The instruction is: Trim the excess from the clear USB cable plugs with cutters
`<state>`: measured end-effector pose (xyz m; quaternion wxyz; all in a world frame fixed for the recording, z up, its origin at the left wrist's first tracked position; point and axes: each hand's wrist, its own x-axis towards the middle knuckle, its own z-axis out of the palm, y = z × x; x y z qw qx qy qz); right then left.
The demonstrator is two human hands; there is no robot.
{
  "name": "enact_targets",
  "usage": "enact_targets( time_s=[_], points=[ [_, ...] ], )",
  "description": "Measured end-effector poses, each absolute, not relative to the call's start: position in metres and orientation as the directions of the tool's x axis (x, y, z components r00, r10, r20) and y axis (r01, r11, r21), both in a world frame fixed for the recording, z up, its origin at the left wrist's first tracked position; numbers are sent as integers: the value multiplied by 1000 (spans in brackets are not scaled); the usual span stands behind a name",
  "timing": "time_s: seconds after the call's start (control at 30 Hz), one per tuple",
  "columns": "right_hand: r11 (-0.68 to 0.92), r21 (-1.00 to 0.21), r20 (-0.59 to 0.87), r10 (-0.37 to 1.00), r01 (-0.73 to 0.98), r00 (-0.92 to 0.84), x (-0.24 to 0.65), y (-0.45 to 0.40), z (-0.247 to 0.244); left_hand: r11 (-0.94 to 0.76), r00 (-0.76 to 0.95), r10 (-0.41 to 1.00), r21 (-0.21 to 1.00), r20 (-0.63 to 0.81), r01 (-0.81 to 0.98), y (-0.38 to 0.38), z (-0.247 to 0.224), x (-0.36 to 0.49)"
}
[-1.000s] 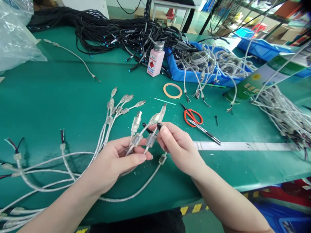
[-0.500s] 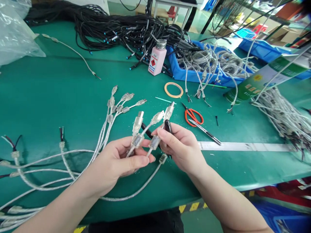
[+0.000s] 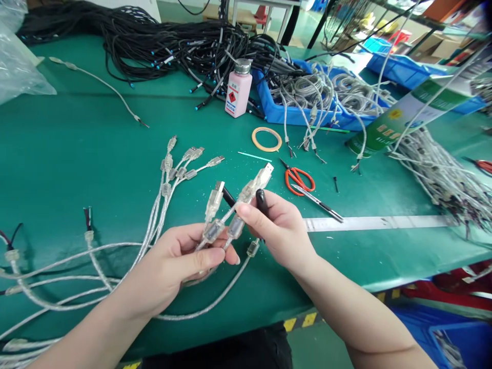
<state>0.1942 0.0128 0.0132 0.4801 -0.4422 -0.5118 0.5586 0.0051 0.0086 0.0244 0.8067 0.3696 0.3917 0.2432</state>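
Observation:
My left hand (image 3: 169, 271) is closed around clear-jacketed USB cables (image 3: 213, 231), thumb pressed over them, plugs pointing up and away. One USB plug (image 3: 213, 203) stands on the left; two more overlap at the upper right (image 3: 257, 184). With thumb and fingers, my right hand (image 3: 286, 236) pinches a cable just below these plugs. It also holds a tool with black rounded handle ends (image 3: 262, 201); the tool's working end is hidden. A loose cable end with a ferrite bead (image 3: 252, 249) hangs below my right hand.
More USB cables (image 3: 169, 169) lie to the left. Beyond are a tape roll (image 3: 266, 139), red-handled scissors (image 3: 300, 180), a craft knife (image 3: 319, 204), a pink bottle (image 3: 238, 89), a blue bin (image 3: 284, 115) of cables and a tilted green can (image 3: 407, 118). Black cables (image 3: 154, 38) pile at the back.
My right hand's thumb has shifted up and left along the cable, and the right-hand plugs have drawn together into an overlap. The whole view has shifted slightly.

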Motion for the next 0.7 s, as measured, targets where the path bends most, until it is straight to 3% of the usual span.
enact_targets(
  time_s=[0.13,0.23,0.3,0.4,0.7],
  points=[
    [159,-926,136,987,343,-90,201,20,12,643,490,702,756,-517,-123,10,24,6],
    [244,-648,208,968,722,-140,206,30,2,654,386,729,742,-565,-148,13,23,7],
    [233,-455,181,969,860,-167,208,37,-7,643,343,746,751,-571,-149,14,22,7],
    [205,-363,160,975,909,-156,211,44,-14,615,304,776,770,-553,-171,13,21,7],
    [11,-366,166,985,930,54,267,39,15,579,300,810,768,-503,-276,13,24,4]
  ],
)
